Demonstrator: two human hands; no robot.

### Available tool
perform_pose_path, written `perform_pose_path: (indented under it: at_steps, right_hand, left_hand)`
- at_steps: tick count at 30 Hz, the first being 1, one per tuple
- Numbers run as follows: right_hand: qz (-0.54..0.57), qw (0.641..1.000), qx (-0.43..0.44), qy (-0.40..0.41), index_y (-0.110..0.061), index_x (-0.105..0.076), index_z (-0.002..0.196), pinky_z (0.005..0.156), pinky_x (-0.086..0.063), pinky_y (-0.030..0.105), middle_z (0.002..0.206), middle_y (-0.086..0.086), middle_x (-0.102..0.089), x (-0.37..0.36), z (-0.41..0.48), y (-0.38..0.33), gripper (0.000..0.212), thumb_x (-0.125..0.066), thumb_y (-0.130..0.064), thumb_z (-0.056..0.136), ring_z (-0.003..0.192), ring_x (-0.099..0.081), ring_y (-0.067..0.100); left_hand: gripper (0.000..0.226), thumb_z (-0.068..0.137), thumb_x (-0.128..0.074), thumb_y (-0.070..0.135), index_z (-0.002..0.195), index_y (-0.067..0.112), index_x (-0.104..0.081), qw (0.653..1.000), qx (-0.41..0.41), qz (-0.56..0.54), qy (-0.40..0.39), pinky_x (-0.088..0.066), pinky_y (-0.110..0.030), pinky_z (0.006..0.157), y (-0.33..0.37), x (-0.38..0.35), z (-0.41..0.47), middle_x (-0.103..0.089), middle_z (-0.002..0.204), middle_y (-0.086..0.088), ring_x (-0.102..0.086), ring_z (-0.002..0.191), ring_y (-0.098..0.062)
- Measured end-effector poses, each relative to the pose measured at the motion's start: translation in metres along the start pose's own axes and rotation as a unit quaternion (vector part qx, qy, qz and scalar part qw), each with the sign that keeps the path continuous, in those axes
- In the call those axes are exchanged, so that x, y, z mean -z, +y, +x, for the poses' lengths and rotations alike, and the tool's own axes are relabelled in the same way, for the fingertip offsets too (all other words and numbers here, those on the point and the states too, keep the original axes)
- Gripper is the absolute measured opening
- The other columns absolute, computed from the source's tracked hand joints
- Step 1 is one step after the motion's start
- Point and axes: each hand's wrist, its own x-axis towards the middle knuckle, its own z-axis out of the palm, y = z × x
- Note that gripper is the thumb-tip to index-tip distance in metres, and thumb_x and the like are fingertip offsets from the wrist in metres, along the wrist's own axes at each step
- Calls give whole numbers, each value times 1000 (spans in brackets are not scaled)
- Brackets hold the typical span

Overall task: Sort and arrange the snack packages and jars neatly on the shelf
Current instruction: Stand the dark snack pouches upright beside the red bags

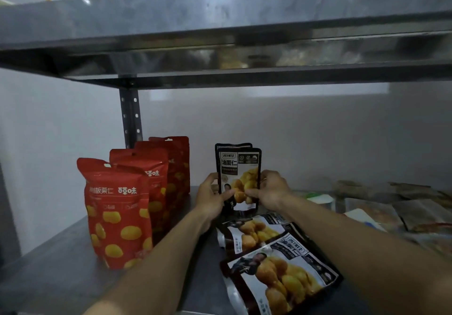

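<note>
Dark pouch [241, 168], upright on shelf [61, 265], held by both hands.
Left hand [211, 198] and right hand [270, 191] grip its sides, fingers [252, 193] curled round it. A second pouch [232, 146] stands just behind. Two flat pouches [254, 231] lie in front. Red pouches [117, 207] stand in a row at left.

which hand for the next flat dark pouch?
Right, probably. The flat pouches lie close by the right hand and spread to its side; the left hand can steady the upright pouch.
</note>
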Motion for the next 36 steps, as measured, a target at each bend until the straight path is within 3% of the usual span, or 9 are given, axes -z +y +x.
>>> perform_pose_path:
  at_steps: [3, 7, 13, 17, 24, 29, 32, 34, 36]
  right_hand:
    - [-1, 1000, -2, -10, -10, -55, 118, 88, -49, 27, 116, 8, -63, -4, 4, 0, 43, -77, -17, 82, 107, -60, 22]
    - [4, 1000, -3, -18, -10, -54, 120, 93, -49, 29, 120, 9, -62, -10, 5, 1, 48, -79, -18, 80, 111, -59, 24]
    - [-14, 999, 3, -30, -10, -53, 125, 98, -46, 34, 123, 10, -61, -19, 9, 4, 50, -77, -18, 81, 114, -57, 25]
    - [-10, 1000, 3, -26, -11, -53, 126, 97, -47, 34, 122, 10, -61, -22, 10, 5, 52, -78, -18, 81, 114, -58, 26]
    - [-36, 999, 3, -22, -10, -53, 123, 94, -47, 33, 122, 11, -62, -22, 10, 6, 50, -77, -20, 81, 113, -58, 27]
    - [-58, 998, 17, 8, -6, -42, 136, 98, -45, 33, 132, 15, -54, -5, 1, -5, 70, -80, -22, 78, 119, -54, 29]
    - [-113, 992, 50, 24, -5, -49, 131, 93, -44, 28, 129, 16, -56, 8, -11, -12, 57, -75, -25, 84, 116, -56, 28]
    - [-152, 987, 53, 26, -5, -54, 123, 86, -45, 27, 121, 14, -59, 14, -21, -17, 49, -74, -28, 85, 111, -57, 27]
    - [-193, 980, 46, 12, -6, -58, 114, 80, -48, 29, 112, 11, -60, 18, -31, -21, 42, -74, -30, 83, 103, -58, 26]
  left_hand:
    - [30, 88, -64, 1, 109, 21, -56, 1000, -10, 5, 10, -50, -24, 64, -2, 2, 1, -64, 92, 2, -62, 85, -11]
    - [38, 88, -62, -4, 120, 16, -55, 1000, -5, 9, 20, -49, -23, 63, -8, 3, 2, -65, 96, -6, -63, 84, -14]
    - [40, 88, -60, -4, 122, 17, -56, 999, -7, -9, 38, -56, -38, 80, -14, 5, 5, -68, 103, -12, -66, 94, -23]
    - [42, 89, -59, -4, 123, 20, -54, 999, -6, -14, 30, -57, -33, 79, -16, 7, 6, -68, 102, -6, -66, 93, -18]
    - [52, 86, -63, -4, 129, 22, -51, 1000, 10, -8, 26, -55, -39, 87, -15, 6, 4, -68, 111, -10, -65, 101, -22]
    - [71, 84, -70, 9, 143, 17, -31, 994, 45, 19, 94, -47, -45, 100, -3, 8, -5, -53, 120, -3, -54, 114, -23]
    - [59, 82, -74, 19, 133, 16, -44, 987, 49, 84, 127, -48, -42, 97, 7, 14, -17, -58, 121, -8, -56, 110, -24]
    - [50, 80, -75, 32, 122, 15, -53, 983, 70, 159, 54, -48, -39, 95, 15, 19, -28, -60, 118, -7, -56, 106, -22]
    - [56, 75, -73, 51, 117, 17, -57, 965, 102, 228, -80, -45, -36, 95, 24, 23, -40, -59, 118, -3, -55, 107, -20]
